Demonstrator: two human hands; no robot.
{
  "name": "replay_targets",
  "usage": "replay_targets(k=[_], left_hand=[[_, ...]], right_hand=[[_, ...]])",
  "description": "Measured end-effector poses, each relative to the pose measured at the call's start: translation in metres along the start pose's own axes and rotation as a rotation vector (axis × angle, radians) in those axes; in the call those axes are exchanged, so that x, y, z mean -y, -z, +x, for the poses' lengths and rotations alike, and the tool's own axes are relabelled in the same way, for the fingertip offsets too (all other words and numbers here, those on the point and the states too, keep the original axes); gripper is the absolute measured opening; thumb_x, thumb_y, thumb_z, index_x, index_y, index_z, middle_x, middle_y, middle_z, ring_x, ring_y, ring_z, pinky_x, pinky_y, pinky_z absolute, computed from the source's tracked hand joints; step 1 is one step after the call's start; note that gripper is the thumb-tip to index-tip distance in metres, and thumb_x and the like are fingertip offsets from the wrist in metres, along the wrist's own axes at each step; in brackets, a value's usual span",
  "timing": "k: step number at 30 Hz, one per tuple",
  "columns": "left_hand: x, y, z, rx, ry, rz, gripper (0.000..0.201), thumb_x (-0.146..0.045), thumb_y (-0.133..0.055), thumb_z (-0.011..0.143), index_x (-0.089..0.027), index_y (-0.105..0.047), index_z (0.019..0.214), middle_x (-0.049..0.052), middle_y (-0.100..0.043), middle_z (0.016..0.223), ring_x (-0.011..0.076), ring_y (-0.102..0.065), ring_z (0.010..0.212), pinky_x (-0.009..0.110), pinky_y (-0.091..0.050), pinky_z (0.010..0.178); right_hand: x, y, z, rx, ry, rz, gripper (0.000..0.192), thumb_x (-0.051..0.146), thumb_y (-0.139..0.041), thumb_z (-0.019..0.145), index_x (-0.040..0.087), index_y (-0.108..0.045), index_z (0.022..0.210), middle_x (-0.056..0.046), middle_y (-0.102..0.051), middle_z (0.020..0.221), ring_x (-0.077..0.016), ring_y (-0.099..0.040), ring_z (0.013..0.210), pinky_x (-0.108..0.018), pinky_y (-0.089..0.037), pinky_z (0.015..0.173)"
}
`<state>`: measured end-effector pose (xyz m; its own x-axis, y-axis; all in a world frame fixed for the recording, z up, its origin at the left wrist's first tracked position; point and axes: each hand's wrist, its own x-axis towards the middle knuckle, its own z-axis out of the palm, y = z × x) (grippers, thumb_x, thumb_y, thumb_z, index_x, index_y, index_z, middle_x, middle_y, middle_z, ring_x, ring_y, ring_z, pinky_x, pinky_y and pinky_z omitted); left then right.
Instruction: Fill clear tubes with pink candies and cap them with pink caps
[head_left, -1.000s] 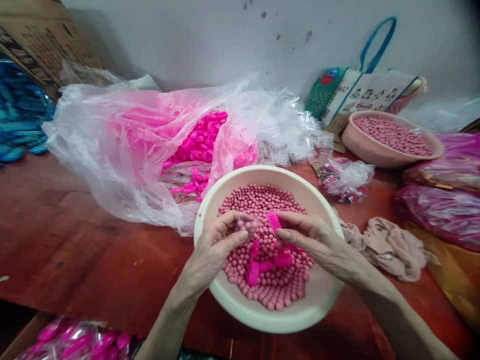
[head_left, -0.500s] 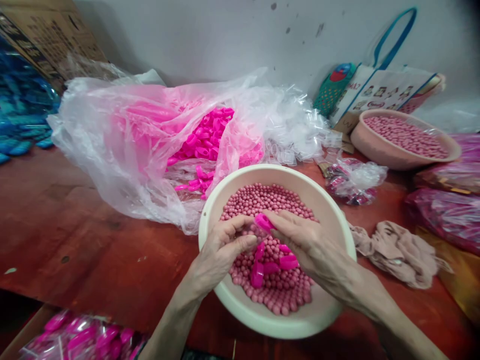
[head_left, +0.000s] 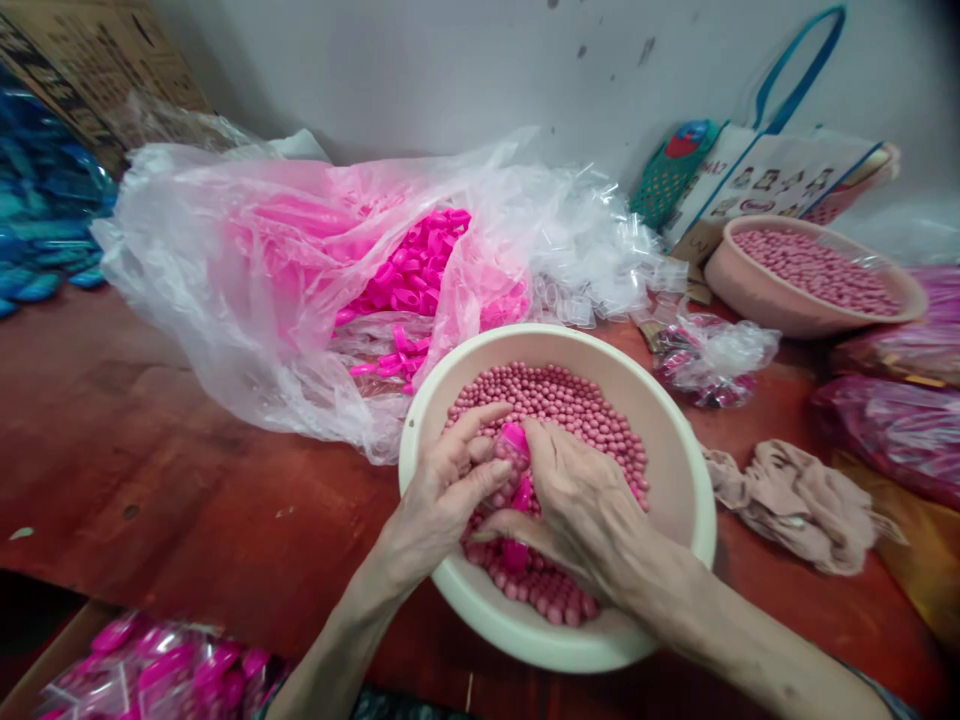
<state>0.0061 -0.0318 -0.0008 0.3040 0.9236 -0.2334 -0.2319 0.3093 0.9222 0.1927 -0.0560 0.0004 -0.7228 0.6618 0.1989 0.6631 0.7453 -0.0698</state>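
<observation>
Right over the cream bowl (head_left: 679,455) of small pink balls (head_left: 559,400), the left hand (head_left: 442,495) and right hand (head_left: 581,510) pinch one pink plastic piece (head_left: 514,440) together. It looks light, hard and slippery, so hold its sides.

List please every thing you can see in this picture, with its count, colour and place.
round cream plastic basin: one, cream, front centre of table.
small pink round beads: many, dusty pink, filling the cream basin.
bright pink plastic caps: many, hot pink, in the clear bag behind the basin.
clear plastic bag: one, transparent, centre left.
pink plastic bowl of beads: one, pale pink, far right.
crumpled beige cloth: one, beige, right of the basin.
printed tote bag with blue handle: one, white and blue, by the wall.
red-brown wooden table: one, under everything.
left hand: over the beads, grip on a pink cap.
right hand: over the beads, fingers touching the same cap.
</observation>
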Motion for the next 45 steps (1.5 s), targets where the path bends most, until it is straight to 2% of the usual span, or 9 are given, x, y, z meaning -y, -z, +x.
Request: replay_targets(k=[3,6,10,15,21,25,30,34,45], left_hand=[[-0.001,-0.001,0.000,0.009,-0.016,-0.023,0.031,-0.020,-0.057,0.085,-0.021,-0.054,0.116,-0.002,-0.054,0.074,0.0071,-0.048,0.065,0.015,-0.039,0.059],[0.001,0.001,0.000,0.021,-0.034,-0.045,0.029,-0.022,-0.058,0.085,-0.022,-0.053,0.113,-0.001,-0.055,0.076,0.0077,-0.049,0.066,0.016,-0.040,0.060],[0.005,0.005,-0.001,0.010,-0.049,-0.036,0.028,-0.022,-0.059,0.085,-0.022,-0.052,0.112,-0.001,-0.056,0.078,0.0077,-0.050,0.064,0.018,-0.042,0.062],[0.005,0.005,-0.001,-0.010,-0.062,-0.017,0.028,-0.021,-0.057,0.086,-0.023,-0.051,0.113,-0.001,-0.058,0.081,0.0078,-0.051,0.067,0.018,-0.044,0.065],[0.004,0.000,0.001,-0.132,-0.110,-0.055,0.032,-0.021,-0.057,0.086,-0.022,-0.049,0.117,0.000,-0.060,0.087,0.0082,-0.055,0.070,0.019,-0.049,0.067],[0.002,-0.001,0.002,-0.068,-0.094,-0.043,0.033,-0.022,-0.056,0.086,-0.020,-0.047,0.118,0.002,-0.061,0.085,0.0095,-0.056,0.067,0.019,-0.050,0.060],[0.000,-0.002,0.001,-0.059,-0.097,-0.031,0.040,-0.021,-0.055,0.087,-0.022,-0.045,0.126,0.002,-0.060,0.088,0.0091,-0.055,0.072,0.018,-0.048,0.063],[0.004,-0.001,0.001,-0.136,-0.151,-0.032,0.041,-0.020,-0.055,0.087,-0.023,-0.047,0.127,0.002,-0.061,0.096,0.0095,-0.055,0.079,0.020,-0.046,0.076],[0.004,0.001,-0.003,-0.116,-0.150,0.053,0.033,-0.020,-0.058,0.085,-0.022,-0.051,0.118,-0.001,-0.057,0.084,0.0088,-0.051,0.072,0.019,-0.044,0.072]], right_hand=[[0.001,-0.007,0.019,0.042,-0.077,-0.056,0.032,0.031,-0.042,0.093,0.013,-0.053,0.116,-0.022,-0.060,0.113,-0.0354,-0.058,0.099,-0.045,-0.048,0.076],[0.001,-0.010,0.040,0.104,-0.181,-0.065,0.024,0.031,-0.041,0.091,0.013,-0.056,0.086,-0.015,-0.060,0.073,-0.0212,-0.052,0.056,-0.032,-0.035,0.047],[0.001,-0.012,0.052,0.058,-0.153,-0.078,0.019,0.019,-0.037,0.089,0.015,-0.053,0.079,-0.010,-0.055,0.065,-0.0151,-0.040,0.048,-0.030,-0.020,0.044],[0.002,-0.014,0.053,-0.021,-0.193,-0.016,0.016,0.022,-0.041,0.085,0.014,-0.053,0.078,-0.008,-0.053,0.064,-0.0154,-0.043,0.051,-0.028,-0.024,0.045],[-0.020,0.002,0.047,-0.063,-0.396,0.848,0.047,0.040,-0.063,0.079,0.015,-0.048,0.115,-0.006,-0.061,0.088,-0.0171,-0.058,0.074,-0.029,-0.047,0.061],[-0.035,0.011,0.043,-0.229,-0.699,1.303,0.031,0.042,-0.060,0.082,0.015,-0.054,0.096,-0.001,-0.059,0.073,-0.0119,-0.056,0.056,-0.026,-0.047,0.053],[-0.023,0.011,0.053,-0.178,-0.378,0.834,0.017,0.029,-0.048,0.091,0.015,-0.057,0.087,-0.007,-0.062,0.085,-0.0180,-0.060,0.076,-0.032,-0.050,0.070],[-0.011,0.008,0.053,-0.127,-0.097,0.388,0.031,0.033,-0.044,0.093,0.008,-0.048,0.111,-0.017,-0.058,0.104,-0.0259,-0.057,0.097,-0.038,-0.050,0.077],[-0.007,-0.015,0.062,-0.220,-0.063,0.216,0.032,0.035,-0.056,0.077,0.008,-0.050,0.094,-0.011,-0.055,0.082,-0.0231,-0.054,0.072,-0.035,-0.049,0.056]])
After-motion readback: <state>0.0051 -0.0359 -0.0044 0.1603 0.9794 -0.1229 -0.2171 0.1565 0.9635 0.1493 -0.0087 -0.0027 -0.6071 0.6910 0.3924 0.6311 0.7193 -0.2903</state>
